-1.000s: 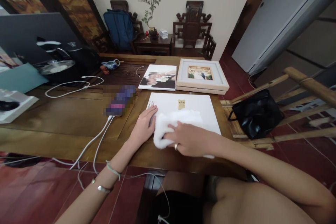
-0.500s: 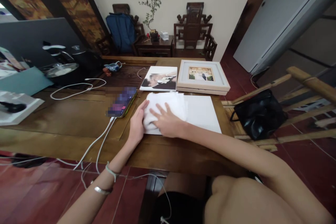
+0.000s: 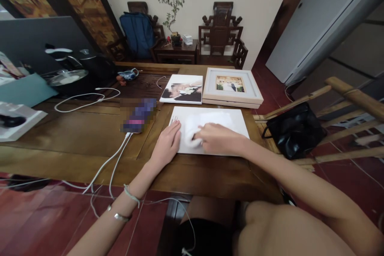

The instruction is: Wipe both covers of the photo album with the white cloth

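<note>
A flat white board [image 3: 242, 128] with small print at its upper left corner lies on the wooden table in front of me. My left hand [image 3: 166, 142] rests flat over the board's left edge, fingers stretched out and holding nothing. On top of the board is a white cloth [image 3: 196, 122], slightly blurred and folded over. My right hand [image 3: 218, 138] has its fingers curled into the cloth and presses it against the board. The cloth's far side blends into the white surface, and the hand covers part of it.
Behind the board lie a photo panel [image 3: 183, 89] and a stack of light wooden picture frames [image 3: 256, 88]. A phone [image 3: 139, 115] with white cables [image 3: 105, 164] is to the left. A black bag [image 3: 295, 130] sits on a bamboo chair at right.
My right hand has moved right with the cloth and curled its fingers into it. My left hand has come off the cloth's side onto the board's left edge, uncovering the print.
</note>
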Demonstrator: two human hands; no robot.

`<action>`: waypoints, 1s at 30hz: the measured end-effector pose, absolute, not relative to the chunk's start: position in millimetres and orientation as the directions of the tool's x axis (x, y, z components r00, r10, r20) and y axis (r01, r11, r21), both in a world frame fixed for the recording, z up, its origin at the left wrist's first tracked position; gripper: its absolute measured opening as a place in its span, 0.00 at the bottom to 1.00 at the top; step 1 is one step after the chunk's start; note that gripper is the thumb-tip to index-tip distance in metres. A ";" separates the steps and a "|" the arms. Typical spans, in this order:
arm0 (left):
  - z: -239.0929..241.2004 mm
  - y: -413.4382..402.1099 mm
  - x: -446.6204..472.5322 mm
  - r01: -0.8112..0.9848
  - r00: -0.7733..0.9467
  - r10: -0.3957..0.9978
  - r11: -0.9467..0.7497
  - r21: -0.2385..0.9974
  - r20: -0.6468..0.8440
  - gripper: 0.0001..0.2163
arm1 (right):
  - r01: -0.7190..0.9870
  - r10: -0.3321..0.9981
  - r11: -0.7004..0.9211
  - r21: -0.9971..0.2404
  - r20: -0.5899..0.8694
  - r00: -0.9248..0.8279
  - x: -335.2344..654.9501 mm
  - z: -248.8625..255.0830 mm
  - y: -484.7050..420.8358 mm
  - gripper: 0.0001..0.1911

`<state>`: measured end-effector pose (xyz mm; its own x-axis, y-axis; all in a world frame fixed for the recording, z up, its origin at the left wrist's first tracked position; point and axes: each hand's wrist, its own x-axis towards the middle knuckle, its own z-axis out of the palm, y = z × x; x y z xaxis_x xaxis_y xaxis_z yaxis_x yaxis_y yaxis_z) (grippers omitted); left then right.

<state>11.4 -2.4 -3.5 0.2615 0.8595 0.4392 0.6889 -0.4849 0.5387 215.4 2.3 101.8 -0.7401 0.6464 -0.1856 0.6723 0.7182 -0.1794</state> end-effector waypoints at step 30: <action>-6.8 -0.4 10.8 0.724 0.282 0.819 -0.524 0.449 0.500 0.17 | 0.811 0.850 0.514 -0.280 0.038 -0.525 323.0 69.1 24.5 0.23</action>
<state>10.8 -0.4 -6.8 0.2822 0.8187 0.5001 0.7241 -0.5237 0.4488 323.0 24.5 69.1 -0.5251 0.8502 0.0383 0.8110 0.5135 -0.2804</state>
